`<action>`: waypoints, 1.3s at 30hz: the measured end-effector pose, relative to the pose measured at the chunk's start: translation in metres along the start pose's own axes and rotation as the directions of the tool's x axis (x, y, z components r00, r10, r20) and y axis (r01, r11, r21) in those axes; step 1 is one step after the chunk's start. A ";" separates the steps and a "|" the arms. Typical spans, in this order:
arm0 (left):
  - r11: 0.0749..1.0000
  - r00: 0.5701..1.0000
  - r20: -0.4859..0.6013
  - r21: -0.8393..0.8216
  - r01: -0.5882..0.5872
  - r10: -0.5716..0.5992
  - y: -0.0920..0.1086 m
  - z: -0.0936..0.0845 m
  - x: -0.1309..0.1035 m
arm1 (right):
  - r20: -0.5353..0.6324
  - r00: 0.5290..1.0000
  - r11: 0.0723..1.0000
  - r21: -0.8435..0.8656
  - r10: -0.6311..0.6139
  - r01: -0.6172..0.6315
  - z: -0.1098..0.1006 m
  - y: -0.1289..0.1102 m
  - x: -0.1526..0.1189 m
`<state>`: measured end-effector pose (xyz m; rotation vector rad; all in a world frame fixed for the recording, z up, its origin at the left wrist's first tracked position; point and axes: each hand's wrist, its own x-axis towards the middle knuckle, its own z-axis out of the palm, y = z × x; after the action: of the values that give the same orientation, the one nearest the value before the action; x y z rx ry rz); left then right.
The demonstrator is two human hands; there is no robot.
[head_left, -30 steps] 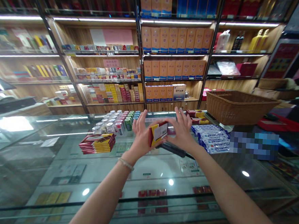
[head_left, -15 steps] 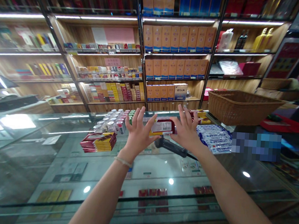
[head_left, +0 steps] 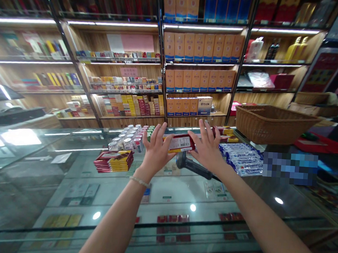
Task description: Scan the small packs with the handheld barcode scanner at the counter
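Observation:
A red and yellow packet (head_left: 182, 143) with a white barcode label is held level above the glass counter. The thumb side of my left hand (head_left: 157, 149) grips its left end, the other fingers raised and spread. At its right end are the thumb and index finger of my right hand (head_left: 207, 147), whose remaining fingers point up. Just below the packet lies a black handheld scanner (head_left: 195, 167). Left of my left hand a stack of red and yellow packets (head_left: 113, 161) rests on the counter. Blue and white sachets (head_left: 243, 158) lie right of my right hand.
Round-lidded containers (head_left: 130, 136) stand behind the stack. More red and yellow packets (head_left: 228, 134) lie at the counter's back edge. A wicker basket (head_left: 275, 124) sits at the back right. Shelves of orange boxes (head_left: 189, 47) rise behind the glass counter (head_left: 117, 200).
The packet has shifted slightly left and tilted, its right end now a little higher. My right hand has moved slightly left with it. The camera view has shifted a little.

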<state>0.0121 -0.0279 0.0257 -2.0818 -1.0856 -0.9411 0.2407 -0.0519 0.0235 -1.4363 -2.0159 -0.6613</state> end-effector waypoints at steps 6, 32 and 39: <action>0.994 0.993 -0.041 -0.003 0.113 -0.113 -0.021 0.003 -0.003 | 0.256 0.955 0.985 0.051 0.149 -0.167 0.014 -0.023 -0.002; 0.965 0.963 0.068 0.001 0.260 -0.260 -0.031 0.012 -0.013 | 0.425 0.880 0.933 0.179 0.212 -0.312 0.016 -0.013 -0.027; 0.960 0.957 0.073 0.031 0.279 -0.281 -0.033 0.011 -0.014 | 0.512 0.803 0.815 0.297 0.304 -0.497 -0.019 -0.010 -0.018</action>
<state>-0.0184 -0.0094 0.0137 -1.9951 -1.4535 -0.9832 0.2389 -0.0801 0.0239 -1.7734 -1.8917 0.3136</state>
